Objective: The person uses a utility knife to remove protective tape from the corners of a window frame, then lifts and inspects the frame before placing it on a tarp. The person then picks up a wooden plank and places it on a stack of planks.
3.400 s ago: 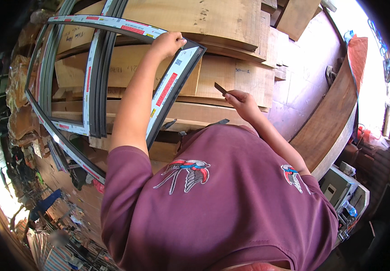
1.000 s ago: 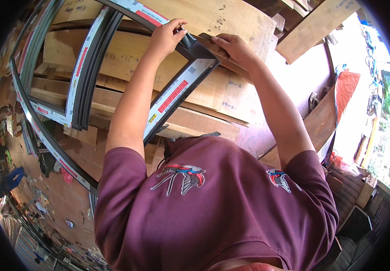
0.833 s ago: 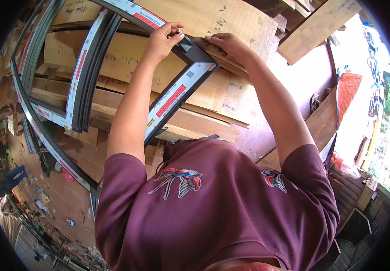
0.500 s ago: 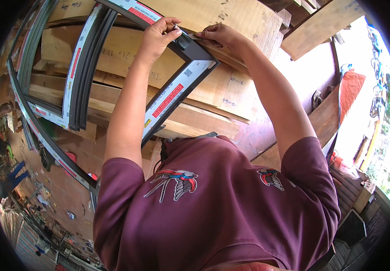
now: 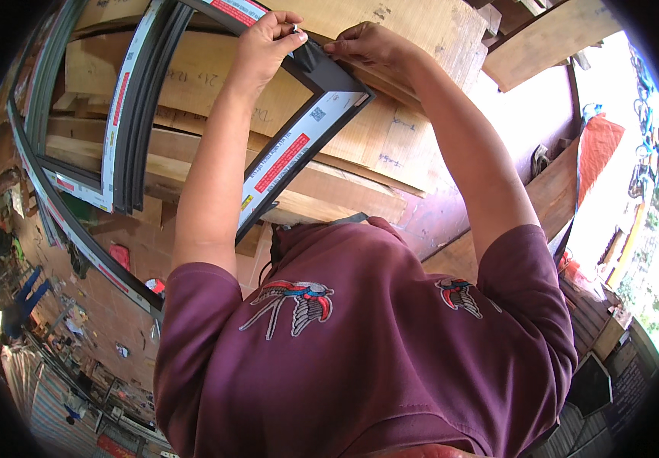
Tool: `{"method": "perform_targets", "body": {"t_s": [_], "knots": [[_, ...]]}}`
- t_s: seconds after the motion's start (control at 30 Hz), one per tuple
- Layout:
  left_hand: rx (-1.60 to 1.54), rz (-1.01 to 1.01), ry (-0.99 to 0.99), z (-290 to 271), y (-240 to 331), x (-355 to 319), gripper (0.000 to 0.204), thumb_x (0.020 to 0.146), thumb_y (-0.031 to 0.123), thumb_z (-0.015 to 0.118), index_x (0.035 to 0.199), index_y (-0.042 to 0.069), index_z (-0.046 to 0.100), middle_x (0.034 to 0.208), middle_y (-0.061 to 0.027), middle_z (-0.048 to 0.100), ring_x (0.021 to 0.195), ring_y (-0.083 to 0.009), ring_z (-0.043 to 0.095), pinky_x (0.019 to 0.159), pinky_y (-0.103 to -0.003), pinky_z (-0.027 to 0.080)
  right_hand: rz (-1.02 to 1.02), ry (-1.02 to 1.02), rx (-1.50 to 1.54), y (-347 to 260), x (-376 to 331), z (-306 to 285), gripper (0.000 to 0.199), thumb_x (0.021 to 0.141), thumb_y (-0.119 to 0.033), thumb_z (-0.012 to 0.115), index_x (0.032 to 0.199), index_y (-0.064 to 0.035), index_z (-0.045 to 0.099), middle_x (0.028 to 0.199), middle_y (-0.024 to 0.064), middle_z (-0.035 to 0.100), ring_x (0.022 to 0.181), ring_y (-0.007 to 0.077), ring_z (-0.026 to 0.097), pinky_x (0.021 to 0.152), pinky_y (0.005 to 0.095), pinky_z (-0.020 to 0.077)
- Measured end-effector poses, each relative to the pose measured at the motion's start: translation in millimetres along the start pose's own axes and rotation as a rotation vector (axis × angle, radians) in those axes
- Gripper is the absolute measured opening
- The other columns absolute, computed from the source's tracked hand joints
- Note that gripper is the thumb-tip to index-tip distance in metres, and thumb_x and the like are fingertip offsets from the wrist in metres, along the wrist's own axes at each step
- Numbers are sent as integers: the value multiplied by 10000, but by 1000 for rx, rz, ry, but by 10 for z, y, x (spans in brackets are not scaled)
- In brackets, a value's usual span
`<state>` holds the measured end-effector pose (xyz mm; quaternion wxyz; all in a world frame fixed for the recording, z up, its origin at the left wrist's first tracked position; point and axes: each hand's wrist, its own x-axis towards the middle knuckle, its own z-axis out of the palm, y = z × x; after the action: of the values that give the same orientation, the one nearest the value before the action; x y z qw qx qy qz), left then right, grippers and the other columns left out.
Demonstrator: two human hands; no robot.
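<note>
A dark grey metal frame (image 5: 335, 79) leans in front of me, with white and red protective film (image 5: 283, 162) along its bars. My left hand (image 5: 264, 49) is at the top bar, left of the frame's corner. Its thumb and forefinger pinch a small whitish piece (image 5: 295, 29), too small to name. Just to the right, my right hand (image 5: 369, 44) is closed, its fingertips at the outer edge of the same bar. What they hold, if anything, is hidden. Between the hands and the corner, the bar shows bare dark metal.
Stacked wooden boards (image 5: 387, 145) lie behind and below the frame. More dark frame bars (image 5: 135, 114) stand at the left. A long plank (image 5: 551, 38) juts out at the upper right, near an orange sheet (image 5: 598, 149). Scattered items lie on the tiled floor (image 5: 127, 320).
Both hands and the near part of the frame sit slightly higher in the picture. My right hand has shifted a little left along the bar's edge. The left hand keeps its pinch.
</note>
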<state>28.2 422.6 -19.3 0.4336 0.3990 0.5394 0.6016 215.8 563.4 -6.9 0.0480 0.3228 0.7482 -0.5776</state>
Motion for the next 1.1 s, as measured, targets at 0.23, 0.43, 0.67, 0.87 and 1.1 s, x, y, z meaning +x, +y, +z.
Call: {"method": "perform_targets", "body": {"t_s": [0.23, 0.43, 0.67, 0.87, 1.1], "knots": [[64, -45, 12, 61, 119, -31, 261, 930, 46, 688, 1177, 23, 608, 953, -17, 684, 906, -61, 613, 845, -201, 459, 84, -2, -24, 19, -35, -42, 423, 853, -492, 787, 996, -94, 803, 730, 2, 634, 655, 97, 471, 571, 300, 367], [-14, -30, 12, -17, -10, -34, 264, 928, 43, 688, 1176, 22, 600, 960, -15, 681, 910, -66, 613, 861, -207, 460, 63, 150, -134, -128, -213, 110, 415, 902, -481, 743, 988, -77, 788, 648, -54, 551, 591, 57, 427, 543, 270, 338], [52, 48, -1, -9, -5, -62, 267, 937, 48, 672, 1191, 17, 595, 984, -8, 655, 933, -59, 588, 858, -203, 453, -18, 177, -5, -37, -287, 165, 398, 926, -461, 722, 969, -72, 789, 644, -55, 536, 590, 61, 421, 539, 271, 333], [335, 53, -92, 0, 79, -76, 298, 938, 234, 677, 1161, 38, 648, 954, -20, 682, 871, -98, 609, 831, -250, 480, 119, 346, 99, -150, -565, 115, 354, 966, -414, 686, 912, -70, 752, 591, -61, 448, 545, 50, 382, 512, 257, 302], [1403, 239, -112, 460, 401, -244, 552, 861, 511, 724, 1158, 48, 674, 1129, -142, 681, 1059, -317, 658, 951, -460, 483, 117, 568, 566, 391, -1081, 254, 341, 993, -361, 661, 838, -57, 662, 570, -46, 434, 486, 56, 367, 455, 244, 277]]}}
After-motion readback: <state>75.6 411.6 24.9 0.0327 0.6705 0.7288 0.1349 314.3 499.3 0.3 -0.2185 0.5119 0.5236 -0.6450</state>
